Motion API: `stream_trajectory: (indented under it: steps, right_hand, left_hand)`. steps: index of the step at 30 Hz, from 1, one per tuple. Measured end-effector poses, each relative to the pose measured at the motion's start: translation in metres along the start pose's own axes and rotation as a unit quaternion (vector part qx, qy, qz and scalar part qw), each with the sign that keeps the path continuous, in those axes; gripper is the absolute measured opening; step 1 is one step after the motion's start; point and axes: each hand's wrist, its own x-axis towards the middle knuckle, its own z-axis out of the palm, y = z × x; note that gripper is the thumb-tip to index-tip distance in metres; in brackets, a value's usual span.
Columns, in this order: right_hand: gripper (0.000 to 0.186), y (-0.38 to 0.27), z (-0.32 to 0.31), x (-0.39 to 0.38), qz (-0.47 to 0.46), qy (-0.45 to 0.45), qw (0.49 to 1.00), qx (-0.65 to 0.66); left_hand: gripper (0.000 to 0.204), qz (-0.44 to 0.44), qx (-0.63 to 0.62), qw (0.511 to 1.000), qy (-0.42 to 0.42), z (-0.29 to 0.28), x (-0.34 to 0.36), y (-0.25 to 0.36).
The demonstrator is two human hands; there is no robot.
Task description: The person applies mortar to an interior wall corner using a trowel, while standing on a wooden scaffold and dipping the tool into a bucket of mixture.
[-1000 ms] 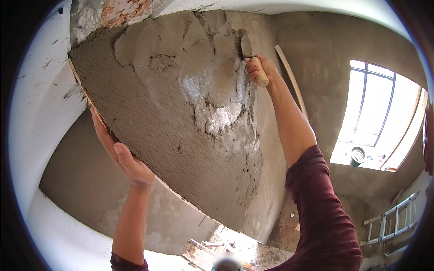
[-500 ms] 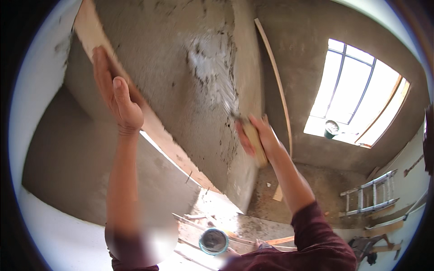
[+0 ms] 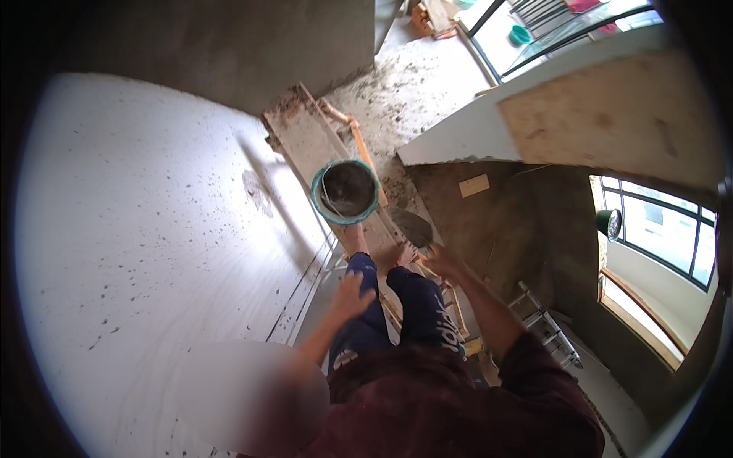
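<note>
My right hand [image 3: 441, 263] is low beside my right foot, closed round a trowel; its handle is mostly hidden by the hand. The trowel's broad grey blade [image 3: 412, 227] lies just beyond the fingers, over the plank edge. My left hand [image 3: 353, 296] hangs in front of my left thigh, fingers apart and with nothing in them. A teal-rimmed bucket [image 3: 314, 197] with a wire handle stands on the planks ahead of my feet, holding wet grey mortar [image 3: 350, 191].
I stand barefoot on a narrow raised plank platform [image 3: 305, 133] splashed with mortar. A spattered white wall [image 3: 145, 229] rises at left. At right are a board-edged wall [image 3: 611, 114], a metal ladder [image 3: 546, 324] and a window with a small dark bucket [image 3: 609, 224]. Debris litters the floor below.
My view has swung down from the plastered wall to the platform. My right hand has left the wall and come down near the bucket with the trowel; my left hand has left the edge board.
</note>
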Motion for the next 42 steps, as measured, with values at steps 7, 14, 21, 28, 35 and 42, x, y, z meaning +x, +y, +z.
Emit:
stream_trajectory:
  steps: [7,14,21,28,35,42]
  right_hand:
    - [0.025,-0.054,0.028,0.238,-0.077,0.063,0.934,-0.344]
    - [0.028,-0.065,0.079,0.335,0.032,0.075,0.937,-0.338]
    - [0.033,0.001,0.132,0.363,0.049,0.009,0.988,-0.144]
    - [0.032,-0.004,0.155,0.382,0.078,-0.076,0.966,0.234]
    - [0.016,0.028,0.143,0.332,-0.003,-0.061,0.972,0.228]
    - [0.058,0.033,0.068,0.185,-0.075,-0.090,0.963,0.245]
  left_hand:
    - [0.060,-0.116,0.048,0.985,-0.117,0.041,-0.016,0.008]
    - [0.047,-0.135,-0.061,0.988,-0.039,0.063,0.000,-0.025]
    - [0.044,-0.138,-0.112,0.983,-0.054,0.050,0.014,-0.035]
    - [0.044,-0.142,-0.102,0.979,-0.102,0.049,0.012,-0.051]
    - [0.042,-0.127,-0.079,0.985,-0.089,0.045,0.009,-0.052]
    - [0.044,-0.053,-0.045,0.996,0.058,0.024,0.013,-0.025]
